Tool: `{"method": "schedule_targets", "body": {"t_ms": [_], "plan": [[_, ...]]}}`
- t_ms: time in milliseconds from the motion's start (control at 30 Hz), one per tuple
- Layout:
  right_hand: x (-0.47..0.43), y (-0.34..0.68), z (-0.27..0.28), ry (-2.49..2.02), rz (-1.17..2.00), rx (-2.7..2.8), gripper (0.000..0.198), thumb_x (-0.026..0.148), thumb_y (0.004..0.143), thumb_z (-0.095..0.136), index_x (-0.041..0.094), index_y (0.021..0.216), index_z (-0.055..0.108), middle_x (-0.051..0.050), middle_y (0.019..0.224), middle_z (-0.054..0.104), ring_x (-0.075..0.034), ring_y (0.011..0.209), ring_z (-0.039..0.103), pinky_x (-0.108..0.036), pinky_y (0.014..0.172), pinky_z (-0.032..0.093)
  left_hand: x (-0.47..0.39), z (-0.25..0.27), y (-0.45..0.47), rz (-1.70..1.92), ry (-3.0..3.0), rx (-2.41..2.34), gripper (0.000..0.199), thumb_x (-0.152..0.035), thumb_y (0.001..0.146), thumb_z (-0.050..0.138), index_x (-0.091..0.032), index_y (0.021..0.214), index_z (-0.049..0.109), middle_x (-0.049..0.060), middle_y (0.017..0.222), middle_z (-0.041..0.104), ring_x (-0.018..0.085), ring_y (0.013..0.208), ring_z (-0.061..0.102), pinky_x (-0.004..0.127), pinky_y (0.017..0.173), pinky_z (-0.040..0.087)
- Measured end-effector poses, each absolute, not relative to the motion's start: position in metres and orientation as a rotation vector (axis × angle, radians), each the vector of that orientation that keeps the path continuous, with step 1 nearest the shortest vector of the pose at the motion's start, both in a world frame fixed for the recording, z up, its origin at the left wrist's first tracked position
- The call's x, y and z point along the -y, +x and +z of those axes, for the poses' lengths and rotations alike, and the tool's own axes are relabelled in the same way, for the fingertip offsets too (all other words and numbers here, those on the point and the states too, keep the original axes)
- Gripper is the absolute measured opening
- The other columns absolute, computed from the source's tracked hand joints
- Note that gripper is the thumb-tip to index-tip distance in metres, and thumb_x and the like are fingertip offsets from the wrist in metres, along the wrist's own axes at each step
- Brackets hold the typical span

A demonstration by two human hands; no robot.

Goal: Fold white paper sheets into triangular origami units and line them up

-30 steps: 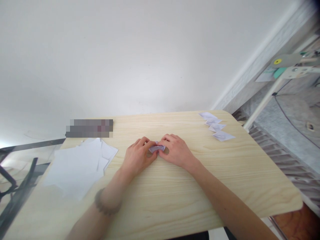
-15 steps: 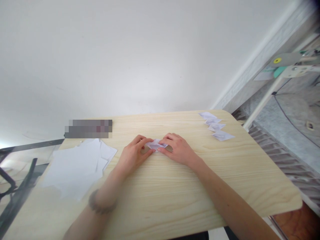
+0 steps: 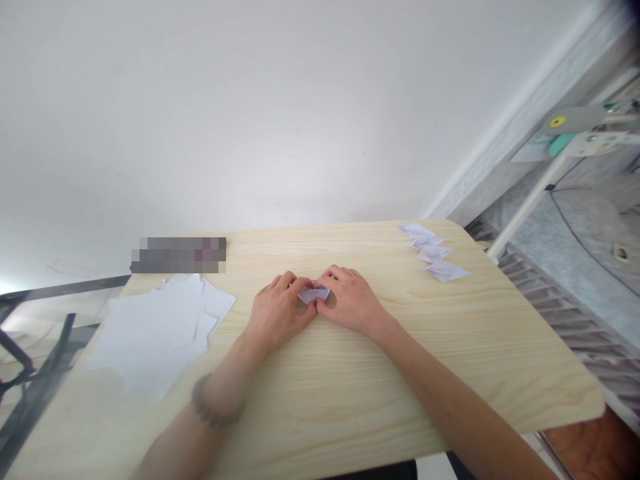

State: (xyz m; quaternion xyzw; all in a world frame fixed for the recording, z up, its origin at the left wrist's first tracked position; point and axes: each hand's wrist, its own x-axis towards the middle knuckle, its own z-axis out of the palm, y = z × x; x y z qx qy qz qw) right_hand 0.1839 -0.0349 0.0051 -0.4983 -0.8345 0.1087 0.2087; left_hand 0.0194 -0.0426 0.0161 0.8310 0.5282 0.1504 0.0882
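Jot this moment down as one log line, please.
left hand: pinching small folded paper | right hand: pinching same paper | table: white sheets at left, four folded pieces at far right

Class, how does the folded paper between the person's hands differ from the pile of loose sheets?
The folded paper is small and compact; the loose sheets are much larger.
The folded paper is creased into shape; the loose sheets lie flat, overlapping.
The left hand and right hand hold the folded paper; neither touches the loose sheets.
Both are pale.
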Motion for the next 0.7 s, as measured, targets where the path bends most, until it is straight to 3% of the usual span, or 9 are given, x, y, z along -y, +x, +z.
{"method": "schedule_targets", "body": {"t_ms": [233, 333, 500, 700], "plan": [[0.031, 0.193, 0.005, -1.266, 0.44, 2.281, 0.02, 0.024, 0.076, 0.056, 0.023, 0.095, 0.06, -0.003, 0.093, 0.057, -0.016, 0.088, 0.053, -0.032, 0.084, 0.038, 0.041, 0.018, 0.017, 0.464, 2.436, -1.541, 0.024, -0.034, 0.079, 0.048, -0.025, 0.1, 0.055, 0.003, 0.089, 0.055, 0.02, 0.087, 0.054, 0.028, 0.067, 0.043], [0.028, 0.203, 0.006, -1.171, 0.624, 2.224, 0.024, 0.027, 0.078, 0.055, 0.022, 0.102, 0.057, -0.003, 0.094, 0.06, -0.013, 0.082, 0.056, -0.028, 0.078, 0.043, 0.04, 0.016, 0.016, 0.509, 2.377, -1.532, 0.026, -0.033, 0.08, 0.048, -0.026, 0.104, 0.054, 0.003, 0.092, 0.055, 0.018, 0.085, 0.056, 0.026, 0.065, 0.043], [0.022, 0.212, 0.002, -1.203, 0.739, 2.062, 0.019, 0.031, 0.078, 0.056, 0.02, 0.094, 0.059, -0.001, 0.087, 0.064, -0.012, 0.074, 0.059, -0.025, 0.07, 0.045, 0.035, 0.008, 0.009, 0.715, 2.16, -1.513, 0.035, -0.035, 0.078, 0.051, -0.025, 0.112, 0.05, 0.002, 0.096, 0.059, 0.014, 0.072, 0.058, 0.026, 0.065, 0.046], [0.017, 0.212, -0.005, -1.274, 0.564, 1.96, 0.019, 0.035, 0.073, 0.062, 0.02, 0.085, 0.063, -0.002, 0.081, 0.065, -0.015, 0.075, 0.059, -0.028, 0.072, 0.045, 0.027, 0.007, -0.005, 0.856, 1.838, -1.495, 0.025, -0.039, 0.076, 0.053, -0.02, 0.09, 0.061, 0.002, 0.079, 0.067, 0.014, 0.065, 0.06, 0.024, 0.061, 0.048]]}}
